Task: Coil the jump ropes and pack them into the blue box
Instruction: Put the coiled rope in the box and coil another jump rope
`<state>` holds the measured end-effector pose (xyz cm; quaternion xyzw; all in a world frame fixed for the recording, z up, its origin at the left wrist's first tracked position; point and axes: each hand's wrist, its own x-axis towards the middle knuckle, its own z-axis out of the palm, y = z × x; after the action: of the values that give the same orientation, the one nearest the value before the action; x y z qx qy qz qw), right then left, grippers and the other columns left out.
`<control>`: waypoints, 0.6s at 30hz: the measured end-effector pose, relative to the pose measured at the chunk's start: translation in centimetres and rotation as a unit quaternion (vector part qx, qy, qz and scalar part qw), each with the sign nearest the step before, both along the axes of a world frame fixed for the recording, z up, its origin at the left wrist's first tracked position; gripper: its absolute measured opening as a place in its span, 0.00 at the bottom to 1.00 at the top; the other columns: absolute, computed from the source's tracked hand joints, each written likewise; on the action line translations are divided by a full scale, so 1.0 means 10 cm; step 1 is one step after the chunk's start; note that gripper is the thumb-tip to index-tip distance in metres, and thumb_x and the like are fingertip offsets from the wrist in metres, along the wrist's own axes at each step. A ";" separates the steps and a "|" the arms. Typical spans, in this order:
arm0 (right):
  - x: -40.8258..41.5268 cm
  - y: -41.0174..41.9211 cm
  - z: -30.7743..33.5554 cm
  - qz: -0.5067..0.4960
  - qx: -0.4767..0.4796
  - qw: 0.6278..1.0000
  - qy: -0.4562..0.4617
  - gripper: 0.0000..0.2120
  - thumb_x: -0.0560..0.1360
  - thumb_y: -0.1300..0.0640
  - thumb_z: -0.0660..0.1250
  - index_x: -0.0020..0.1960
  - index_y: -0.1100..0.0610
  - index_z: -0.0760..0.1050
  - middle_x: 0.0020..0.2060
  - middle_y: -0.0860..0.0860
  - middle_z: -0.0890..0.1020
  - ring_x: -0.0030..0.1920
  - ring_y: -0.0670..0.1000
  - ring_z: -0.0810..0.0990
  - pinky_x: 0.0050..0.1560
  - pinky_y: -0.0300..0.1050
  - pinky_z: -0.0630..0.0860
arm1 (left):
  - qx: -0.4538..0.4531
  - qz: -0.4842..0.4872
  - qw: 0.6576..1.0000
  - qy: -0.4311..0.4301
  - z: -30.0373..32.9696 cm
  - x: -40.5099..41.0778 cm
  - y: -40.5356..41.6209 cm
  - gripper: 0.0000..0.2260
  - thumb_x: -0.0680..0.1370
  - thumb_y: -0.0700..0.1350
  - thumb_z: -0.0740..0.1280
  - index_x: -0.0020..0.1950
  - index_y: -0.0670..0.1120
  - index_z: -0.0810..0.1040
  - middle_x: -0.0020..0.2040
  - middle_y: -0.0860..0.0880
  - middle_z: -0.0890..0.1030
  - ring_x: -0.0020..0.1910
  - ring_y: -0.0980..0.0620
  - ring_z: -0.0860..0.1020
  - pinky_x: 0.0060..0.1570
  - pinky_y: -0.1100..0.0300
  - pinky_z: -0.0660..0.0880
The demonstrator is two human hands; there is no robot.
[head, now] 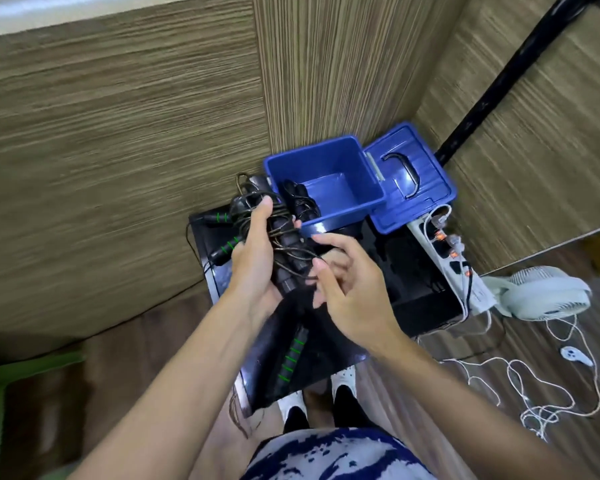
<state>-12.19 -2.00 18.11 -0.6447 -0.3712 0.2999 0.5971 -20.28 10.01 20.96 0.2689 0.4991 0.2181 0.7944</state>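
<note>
My left hand (253, 258) grips a bundle of black jump rope (288, 251), handles and coiled thin cord together, just in front of the blue box (371, 174). My right hand (347, 282) is beside the bundle with fingers loosely spread, fingertips touching the cord. One coiled black rope (298, 200) lies inside the box at its left wall. Two black handles with green stripes (222, 233) lie on the black table (409, 282) left of my hand. Another green-striped handle (291, 355) lies near the table's front edge.
The box's blue lid (413, 178) lies open to the right. A white power strip (454, 258) with plugs runs along the table's right side. A white fan (544, 292) and white cables (534, 386) are on the floor. Wood-grain walls stand behind.
</note>
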 end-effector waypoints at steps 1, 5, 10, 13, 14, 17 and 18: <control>0.03 -0.01 0.02 -0.009 0.005 1.000 0.015 0.10 0.81 0.66 0.64 0.60 0.55 0.73 0.35 0.51 0.80 0.29 0.58 0.80 0.40 0.55 0.83 | -0.005 -0.002 1.000 -0.007 -0.01 0.03 -0.01 0.26 0.69 0.67 0.72 0.49 0.45 0.83 0.48 0.44 0.84 0.45 0.43 0.82 0.43 0.49 0.78; 0.17 -0.09 0.03 -0.067 0.037 0.997 -0.029 0.10 0.75 0.71 0.70 0.44 0.57 0.75 0.41 0.52 0.81 0.39 0.55 0.83 0.31 0.53 0.83 | -0.041 0.014 0.999 -0.029 0.04 0.18 -0.10 0.22 0.73 0.66 0.69 0.45 0.45 0.81 0.42 0.47 0.81 0.37 0.47 0.82 0.38 0.54 0.79; 0.32 -0.15 -0.07 -0.140 0.071 0.958 -0.240 0.06 0.71 0.72 0.73 0.43 0.63 0.82 0.42 0.53 0.78 0.38 0.47 0.77 0.34 0.37 0.76 | -0.078 0.077 0.992 -0.060 0.15 0.43 -0.29 0.19 0.79 0.61 0.66 0.45 0.45 0.78 0.38 0.48 0.79 0.28 0.53 0.80 0.29 0.61 0.78; 0.36 -0.16 -0.14 -0.165 0.067 0.957 -0.231 0.06 0.72 0.70 0.73 0.46 0.62 0.84 0.38 0.53 0.79 0.35 0.51 0.77 0.31 0.46 0.77 | -0.104 0.098 0.987 -0.067 0.17 0.53 -0.34 0.19 0.78 0.63 0.64 0.44 0.47 0.76 0.37 0.50 0.78 0.32 0.53 0.77 0.37 0.59 0.77; 0.37 -0.16 -0.16 -0.169 0.064 0.960 -0.214 0.06 0.72 0.70 0.73 0.47 0.62 0.84 0.37 0.53 0.79 0.34 0.52 0.77 0.30 0.48 0.76 | -0.110 0.105 0.986 -0.072 0.17 0.56 -0.35 0.19 0.78 0.63 0.64 0.43 0.47 0.76 0.37 0.50 0.77 0.33 0.53 0.76 0.39 0.58 0.75; 0.39 -0.16 -0.15 -0.143 0.051 0.972 -0.180 0.05 0.73 0.68 0.73 0.47 0.61 0.85 0.36 0.53 0.80 0.34 0.51 0.78 0.31 0.51 0.77 | -0.099 0.123 0.985 -0.065 0.16 0.58 -0.39 0.18 0.77 0.63 0.65 0.43 0.48 0.77 0.38 0.52 0.79 0.32 0.54 0.77 0.37 0.60 0.76; 0.41 -0.17 -0.13 -0.124 0.044 0.977 -0.170 0.05 0.73 0.69 0.73 0.47 0.61 0.85 0.37 0.53 0.81 0.34 0.50 0.78 0.31 0.50 0.78 | -0.095 0.121 0.986 -0.060 0.15 0.56 -0.40 0.18 0.77 0.64 0.65 0.44 0.49 0.77 0.38 0.52 0.79 0.32 0.54 0.78 0.37 0.60 0.76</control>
<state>-8.06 -3.71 16.76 -0.7008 -0.3972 0.0927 0.5853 -14.67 5.99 22.43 0.1166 0.4981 0.2799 0.8124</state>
